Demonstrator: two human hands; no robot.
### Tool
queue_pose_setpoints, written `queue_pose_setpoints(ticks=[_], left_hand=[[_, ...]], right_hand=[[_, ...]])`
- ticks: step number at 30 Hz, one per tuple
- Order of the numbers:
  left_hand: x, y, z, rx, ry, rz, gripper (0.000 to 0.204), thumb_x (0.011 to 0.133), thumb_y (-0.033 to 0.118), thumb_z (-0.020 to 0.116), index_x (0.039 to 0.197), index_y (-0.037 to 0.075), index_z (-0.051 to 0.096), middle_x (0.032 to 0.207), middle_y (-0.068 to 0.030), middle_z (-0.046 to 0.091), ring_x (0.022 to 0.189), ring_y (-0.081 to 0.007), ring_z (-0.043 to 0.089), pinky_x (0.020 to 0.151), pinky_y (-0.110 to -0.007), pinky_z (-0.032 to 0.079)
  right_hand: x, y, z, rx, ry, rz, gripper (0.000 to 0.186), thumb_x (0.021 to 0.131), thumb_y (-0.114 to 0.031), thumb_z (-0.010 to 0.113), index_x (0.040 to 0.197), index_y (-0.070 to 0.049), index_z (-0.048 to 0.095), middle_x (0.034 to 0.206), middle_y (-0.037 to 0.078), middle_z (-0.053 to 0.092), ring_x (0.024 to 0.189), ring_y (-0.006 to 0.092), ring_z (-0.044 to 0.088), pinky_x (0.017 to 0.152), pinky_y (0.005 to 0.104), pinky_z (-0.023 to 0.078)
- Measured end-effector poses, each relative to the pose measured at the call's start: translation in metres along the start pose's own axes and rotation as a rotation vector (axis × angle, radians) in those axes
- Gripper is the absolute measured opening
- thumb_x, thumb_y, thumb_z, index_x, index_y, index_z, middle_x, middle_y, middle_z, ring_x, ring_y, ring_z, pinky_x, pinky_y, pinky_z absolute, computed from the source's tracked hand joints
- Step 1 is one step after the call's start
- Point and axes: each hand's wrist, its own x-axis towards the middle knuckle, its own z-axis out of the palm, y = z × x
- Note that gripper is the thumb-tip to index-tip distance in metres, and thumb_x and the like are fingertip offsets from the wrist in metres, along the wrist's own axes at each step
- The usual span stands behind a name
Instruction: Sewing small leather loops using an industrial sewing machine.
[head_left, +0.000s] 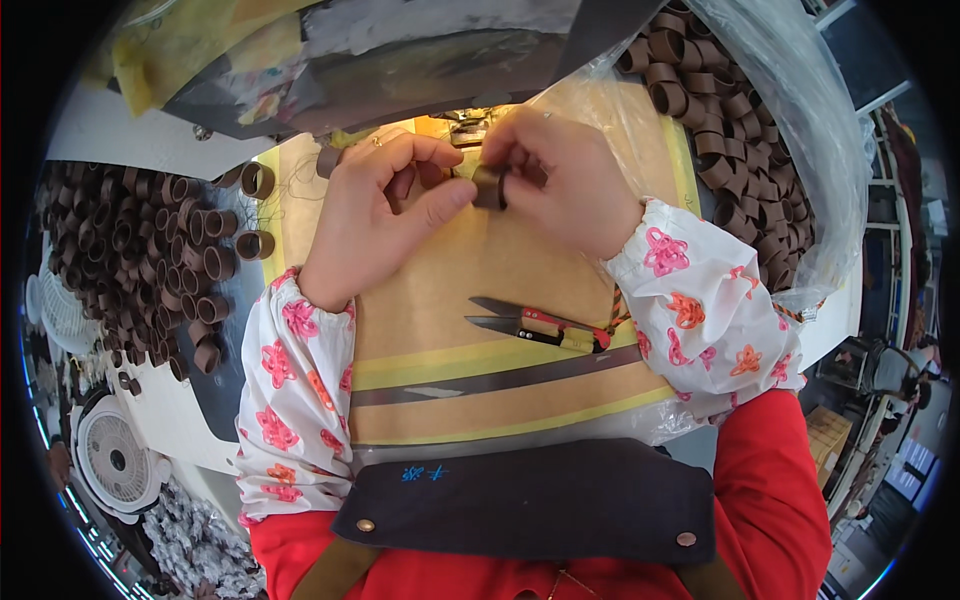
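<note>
A brown strap loop (489,188) hangs in the fingers of my right hand (570,180), which is closed on it and slightly blurred. My left hand (375,205) is just left of the loop, fingers bent, with the thumb and index fingertips apart. Its thumb tip comes close to the loop; I cannot tell whether they touch. Directly beyond my hands is the lit metal working part of a machine (470,128). Thread snips (540,325) with red and black handles lie on the tan work surface (430,300), nearer to me.
Many brown loops (130,230) are heaped at the left, some near the table edge. More loops (725,130) fill a clear plastic bag (835,150) at the right. The grey machine body (400,70) overhangs the far side. A white fan (115,455) stands at lower left.
</note>
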Motion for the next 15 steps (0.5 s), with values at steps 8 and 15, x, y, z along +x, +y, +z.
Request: queue_pose_setpoints(ticks=[8,15], left_hand=[[0.001,-0.007,0.007,0.128,0.09,0.056,0.025,0.07,0.016,0.071,0.084,-0.001,0.06,0.063,-0.0012,0.056,0.052,-0.0086,0.045,0.05,-0.023,0.037],[0.003,-0.011,0.007,0.003,0.148,-0.02,0.022,0.072,0.014,0.069,0.085,-0.002,0.061,0.061,-0.0026,0.057,0.049,-0.0085,0.043,0.046,-0.024,0.036]], right_hand=[[0.003,-0.004,0.01,-0.004,0.108,0.053,0.022,0.069,0.003,0.061,0.089,-0.002,0.055,0.073,0.005,0.056,0.061,0.0109,0.054,0.054,0.0226,0.046],[0.003,0.006,0.005,-0.053,0.082,-0.059,0.016,0.072,0.0,0.062,0.087,-0.002,0.056,0.077,0.007,0.059,0.063,0.0149,0.057,0.056,0.0244,0.046]])
